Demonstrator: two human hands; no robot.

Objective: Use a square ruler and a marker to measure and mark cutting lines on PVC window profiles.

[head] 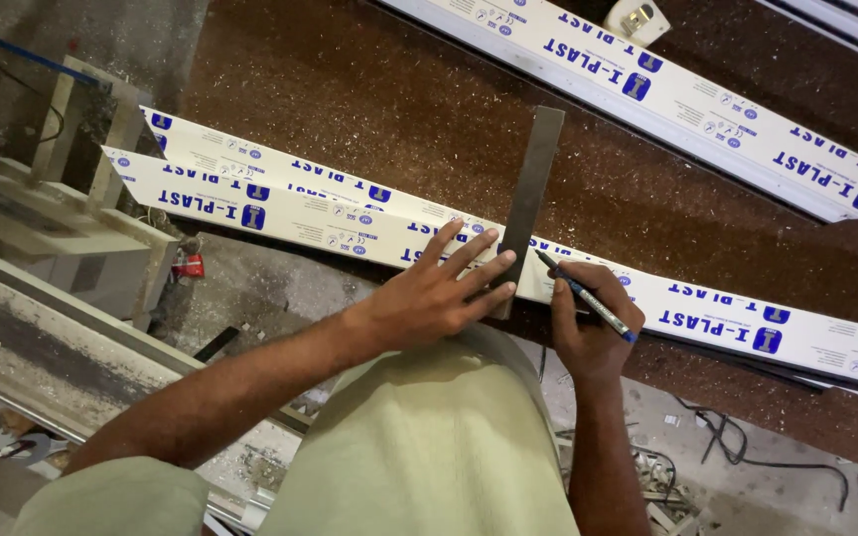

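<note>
Left hand flat on steel square, right hand — pen beside it

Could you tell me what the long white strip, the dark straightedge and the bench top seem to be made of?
White strip: probably plastic profile under printed protective film, smooth and slightly glossy. Straightedge: likely steel, dull grey, thin and flat. Bench top: looks like brown board, matt and speckled, strewn with pale shavings.
</note>
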